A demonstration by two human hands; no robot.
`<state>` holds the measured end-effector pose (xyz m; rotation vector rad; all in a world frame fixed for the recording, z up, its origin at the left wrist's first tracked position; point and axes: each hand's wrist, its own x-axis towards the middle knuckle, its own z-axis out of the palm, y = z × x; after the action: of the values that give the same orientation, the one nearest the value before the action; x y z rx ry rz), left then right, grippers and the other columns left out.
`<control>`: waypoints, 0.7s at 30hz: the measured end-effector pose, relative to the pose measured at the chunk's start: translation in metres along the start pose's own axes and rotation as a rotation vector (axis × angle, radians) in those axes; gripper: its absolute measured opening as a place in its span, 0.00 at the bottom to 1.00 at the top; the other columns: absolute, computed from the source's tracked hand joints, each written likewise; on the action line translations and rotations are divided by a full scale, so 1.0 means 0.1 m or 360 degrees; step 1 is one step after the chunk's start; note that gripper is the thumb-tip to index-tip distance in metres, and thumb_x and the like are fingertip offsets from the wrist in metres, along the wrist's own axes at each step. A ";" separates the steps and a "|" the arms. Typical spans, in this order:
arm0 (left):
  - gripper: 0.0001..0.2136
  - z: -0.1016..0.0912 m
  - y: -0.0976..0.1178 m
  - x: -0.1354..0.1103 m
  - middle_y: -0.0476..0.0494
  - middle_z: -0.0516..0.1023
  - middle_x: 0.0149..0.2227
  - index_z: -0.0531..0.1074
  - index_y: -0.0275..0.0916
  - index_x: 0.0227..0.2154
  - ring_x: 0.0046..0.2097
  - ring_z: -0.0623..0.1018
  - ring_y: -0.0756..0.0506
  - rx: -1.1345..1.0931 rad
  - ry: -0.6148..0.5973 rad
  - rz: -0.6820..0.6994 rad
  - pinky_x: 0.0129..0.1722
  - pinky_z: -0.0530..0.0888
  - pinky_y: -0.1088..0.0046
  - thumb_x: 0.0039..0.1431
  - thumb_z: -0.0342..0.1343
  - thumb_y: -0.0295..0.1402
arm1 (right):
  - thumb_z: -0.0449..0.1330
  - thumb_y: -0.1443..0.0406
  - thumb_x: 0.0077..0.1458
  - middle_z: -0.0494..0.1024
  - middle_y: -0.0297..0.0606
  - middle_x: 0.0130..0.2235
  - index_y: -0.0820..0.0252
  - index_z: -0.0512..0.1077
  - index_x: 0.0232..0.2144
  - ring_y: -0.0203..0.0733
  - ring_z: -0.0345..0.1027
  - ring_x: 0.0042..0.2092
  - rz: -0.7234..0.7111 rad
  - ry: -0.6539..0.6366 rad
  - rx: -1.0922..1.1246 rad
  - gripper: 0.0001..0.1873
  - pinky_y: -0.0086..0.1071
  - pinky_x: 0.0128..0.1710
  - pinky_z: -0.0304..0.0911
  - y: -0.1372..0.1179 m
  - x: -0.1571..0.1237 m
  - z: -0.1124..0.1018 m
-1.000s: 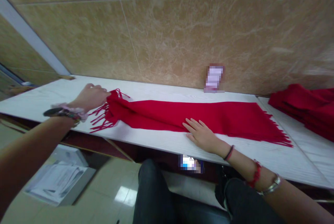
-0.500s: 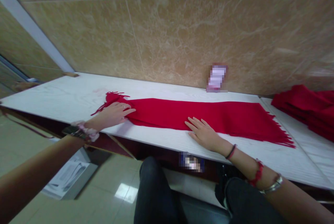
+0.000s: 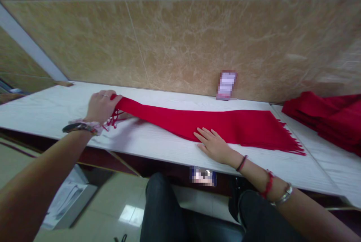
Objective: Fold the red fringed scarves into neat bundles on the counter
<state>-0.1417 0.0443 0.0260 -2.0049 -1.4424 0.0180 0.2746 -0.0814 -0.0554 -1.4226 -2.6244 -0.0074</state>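
A long red scarf (image 3: 175, 120) with fringed ends lies folded lengthwise across the white tabletop (image 3: 158, 150). My left hand (image 3: 103, 105) is closed on the scarf's left end and holds it raised off the table, with fringe hanging below the fingers. Flat on the scarf's near edge, around its middle, rests my right hand (image 3: 213, 146), fingers spread. Toward the right, the scarf lies flat and its fringe spreads over the table.
More folded red cloth (image 3: 327, 121) is heaped at the right. A phone-shaped object (image 3: 226, 85), blurred out, leans against the marbled wall (image 3: 180, 46). Below the table's left part, a white box (image 3: 67, 200) with papers stands on the floor.
My left hand has gripped the scarf's left end and lifted it, moving left and up. That end was bunched on the table before. My right hand stays on the scarf.
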 end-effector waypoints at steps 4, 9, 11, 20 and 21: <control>0.20 0.22 -0.02 -0.20 0.32 0.65 0.51 0.63 0.34 0.53 0.51 0.65 0.38 -0.0137 -0.0644 0.0079 0.44 0.65 0.62 0.60 0.38 0.22 | 0.42 0.58 0.63 0.55 0.45 0.62 0.62 0.56 0.60 0.51 0.47 0.62 0.0000 -0.0004 0.0008 0.26 0.49 0.59 0.46 0.00 0.00 0.00; 0.24 0.21 -0.01 -0.23 0.26 0.57 0.57 0.56 0.32 0.58 0.56 0.60 0.31 -0.0240 -0.0492 -0.0139 0.47 0.65 0.55 0.57 0.45 0.26 | 0.41 0.58 0.63 0.54 0.45 0.62 0.62 0.56 0.60 0.51 0.47 0.62 -0.0005 -0.0007 0.0017 0.26 0.48 0.59 0.46 -0.01 0.00 -0.02; 0.27 0.14 0.10 -0.18 0.28 0.56 0.58 0.56 0.32 0.58 0.58 0.58 0.35 -0.0336 -0.0394 0.0127 0.52 0.61 0.57 0.54 0.47 0.24 | 0.41 0.58 0.63 0.55 0.46 0.62 0.62 0.56 0.59 0.51 0.47 0.62 -0.0005 -0.0007 0.0017 0.26 0.48 0.59 0.46 -0.01 0.00 -0.03; 0.19 -0.15 0.96 -0.15 0.40 0.70 0.50 0.63 0.42 0.55 0.50 0.71 0.44 -0.0500 -0.0232 0.0987 0.50 0.67 0.69 0.59 0.47 0.31 | 0.42 0.58 0.62 0.57 0.46 0.61 0.61 0.58 0.59 0.49 0.49 0.62 -0.0024 0.0049 0.0021 0.25 0.48 0.59 0.47 0.01 0.00 -0.01; 0.19 -0.17 1.01 -0.14 0.41 0.70 0.50 0.63 0.42 0.54 0.49 0.71 0.45 -0.0469 -0.0214 0.1024 0.49 0.67 0.70 0.60 0.46 0.30 | 0.42 0.58 0.62 0.57 0.46 0.61 0.61 0.58 0.59 0.48 0.49 0.62 -0.0023 0.0054 0.0022 0.25 0.48 0.59 0.47 0.01 0.00 -0.01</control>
<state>-0.0560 0.0067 -0.0175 -2.6803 -0.8496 0.2319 0.2754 -0.0812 -0.0549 -1.3867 -2.6022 -0.0153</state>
